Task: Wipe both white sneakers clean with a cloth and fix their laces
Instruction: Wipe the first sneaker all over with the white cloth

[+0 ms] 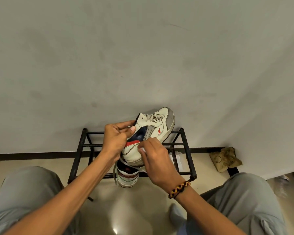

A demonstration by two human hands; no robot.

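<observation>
Two sneakers: raised sneaker [153, 131] gripped at heel by left hand [116, 141]; right hand [155, 160] pinching cloth [142, 150], mid-wipe. Near sneaker [128, 175] on floor, laces loose, apparently pending.

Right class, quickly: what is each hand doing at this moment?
Left hand: grips the raised sneaker at its heel end.
Right hand: presses a white cloth against that sneaker's side, fingers curled round it.

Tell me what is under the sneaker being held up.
Below the raised sneaker stands the second sneaker on the floor before the black rack, a lace dangling. Its front is covered by the raised sneaker and the hands, left and right.
</observation>
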